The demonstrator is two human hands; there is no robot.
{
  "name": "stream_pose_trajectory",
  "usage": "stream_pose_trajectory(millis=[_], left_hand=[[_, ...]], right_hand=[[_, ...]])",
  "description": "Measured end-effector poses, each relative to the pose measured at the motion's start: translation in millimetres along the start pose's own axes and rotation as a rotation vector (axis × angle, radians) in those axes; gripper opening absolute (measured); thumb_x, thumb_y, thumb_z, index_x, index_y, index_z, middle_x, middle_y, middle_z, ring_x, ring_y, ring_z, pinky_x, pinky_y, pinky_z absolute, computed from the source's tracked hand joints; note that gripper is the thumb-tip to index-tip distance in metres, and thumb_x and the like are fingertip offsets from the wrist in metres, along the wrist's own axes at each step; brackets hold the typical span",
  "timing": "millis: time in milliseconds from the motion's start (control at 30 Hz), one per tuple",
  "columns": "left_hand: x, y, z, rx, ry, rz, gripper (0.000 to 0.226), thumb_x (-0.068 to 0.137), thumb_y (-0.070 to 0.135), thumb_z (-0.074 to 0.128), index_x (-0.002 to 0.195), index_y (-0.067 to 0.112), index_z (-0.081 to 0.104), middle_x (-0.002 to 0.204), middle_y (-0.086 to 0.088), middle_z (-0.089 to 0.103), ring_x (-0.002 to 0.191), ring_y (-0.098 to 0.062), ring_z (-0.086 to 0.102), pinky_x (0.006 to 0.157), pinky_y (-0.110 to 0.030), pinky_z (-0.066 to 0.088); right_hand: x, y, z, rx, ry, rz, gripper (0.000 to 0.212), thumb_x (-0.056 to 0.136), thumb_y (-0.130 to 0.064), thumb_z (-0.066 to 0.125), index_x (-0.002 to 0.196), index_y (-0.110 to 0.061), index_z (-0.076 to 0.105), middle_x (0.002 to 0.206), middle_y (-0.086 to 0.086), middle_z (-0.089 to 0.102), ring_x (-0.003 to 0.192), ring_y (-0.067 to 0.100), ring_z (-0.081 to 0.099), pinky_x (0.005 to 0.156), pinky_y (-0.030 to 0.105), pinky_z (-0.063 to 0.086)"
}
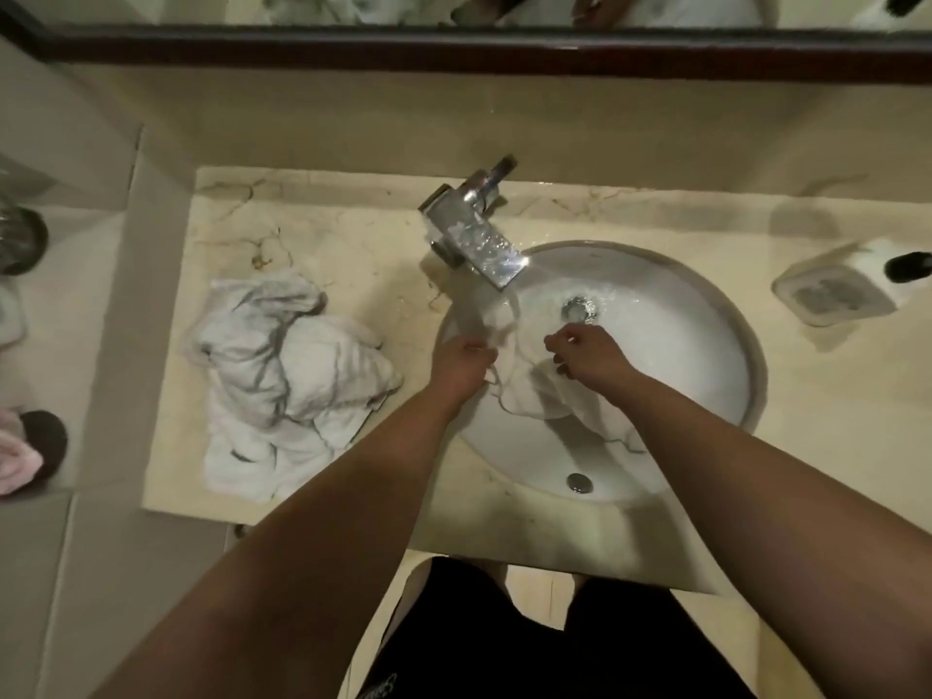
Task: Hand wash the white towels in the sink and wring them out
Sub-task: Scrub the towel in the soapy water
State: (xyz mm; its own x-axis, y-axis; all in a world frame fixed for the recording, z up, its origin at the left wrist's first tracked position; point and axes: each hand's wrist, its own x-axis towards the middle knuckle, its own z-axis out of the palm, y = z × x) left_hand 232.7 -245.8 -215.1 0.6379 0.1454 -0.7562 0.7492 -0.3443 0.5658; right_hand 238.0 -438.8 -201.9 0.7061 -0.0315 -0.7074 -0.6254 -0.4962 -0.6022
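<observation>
A wet white towel (524, 391) hangs in the round white sink (706, 345), stretched between both hands under the water running from the chrome faucet (479, 239). My left hand (461, 363) grips the towel's left edge by the sink's left rim. My right hand (590, 355) grips its right part, just in front of the drain (579, 309). A heap of crumpled white towels (287, 380) lies on the marble counter (328, 234) to the left of the sink.
A clear soap dish (832, 295) and a white dispenser with a dark nozzle (903, 264) stand on the counter at the right. A mirror with a dark frame (454, 47) runs along the back wall. Slippers (30, 446) lie on the floor at the left.
</observation>
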Motion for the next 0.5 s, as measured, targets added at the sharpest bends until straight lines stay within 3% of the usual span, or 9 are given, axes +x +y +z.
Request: stream_pose_trajectory(millis=[100,133,200,333,433,500], left_hand=[[20,-14,5,0.133,-0.027,0.009,0.035,0.090,0.019,0.066,0.124,0.009,0.067,0.121,-0.010,0.068,0.107,-0.026,0.064,0.099,-0.029,0.049],[22,-15,8,0.175,-0.048,-0.005,0.039,0.091,0.021,0.065,0.129,0.010,0.064,0.126,-0.010,0.066,0.113,-0.026,0.062,0.102,-0.026,0.044],[30,-19,17,0.152,-0.103,-0.041,0.043,0.094,0.022,0.060,0.135,0.010,0.057,0.132,-0.013,0.062,0.114,-0.028,0.061,0.100,-0.032,0.047],[44,-26,34,0.063,-0.060,-0.085,0.043,0.093,0.024,0.061,0.129,0.001,0.056,0.122,-0.020,0.064,0.111,-0.036,0.064,0.097,-0.045,0.052],[55,-38,38,0.097,0.005,-0.094,0.037,0.094,0.022,0.064,0.121,-0.003,0.061,0.115,-0.021,0.067,0.102,-0.034,0.066,0.089,-0.039,0.054],[56,-42,41,0.066,-0.021,-0.108,0.026,0.092,0.020,0.066,0.111,0.002,0.062,0.104,-0.018,0.070,0.085,-0.029,0.068,0.081,-0.035,0.053]], right_hand=[[23,4,21,-0.148,0.037,-0.030,0.027,0.097,-0.032,0.058,0.089,-0.010,0.070,0.093,0.007,0.070,0.093,0.029,0.066,0.076,0.033,0.044],[29,3,25,-0.190,0.052,-0.041,0.027,0.098,-0.031,0.057,0.094,-0.008,0.070,0.099,0.008,0.070,0.097,0.027,0.064,0.075,0.029,0.038],[46,5,37,-0.207,0.063,-0.039,0.027,0.099,-0.029,0.055,0.111,-0.008,0.068,0.116,0.009,0.068,0.110,0.027,0.061,0.080,0.027,0.036],[66,12,57,-0.251,0.032,-0.055,0.048,0.102,-0.021,0.051,0.146,-0.005,0.043,0.151,0.015,0.044,0.139,0.028,0.041,0.109,0.029,0.028],[76,15,67,-0.268,-0.005,-0.051,0.053,0.103,-0.014,0.047,0.150,0.002,0.030,0.155,0.023,0.033,0.144,0.034,0.029,0.113,0.034,0.023],[84,12,68,-0.216,-0.026,-0.003,0.054,0.100,-0.017,0.046,0.149,0.000,0.030,0.149,0.024,0.040,0.139,0.038,0.038,0.110,0.040,0.032]])
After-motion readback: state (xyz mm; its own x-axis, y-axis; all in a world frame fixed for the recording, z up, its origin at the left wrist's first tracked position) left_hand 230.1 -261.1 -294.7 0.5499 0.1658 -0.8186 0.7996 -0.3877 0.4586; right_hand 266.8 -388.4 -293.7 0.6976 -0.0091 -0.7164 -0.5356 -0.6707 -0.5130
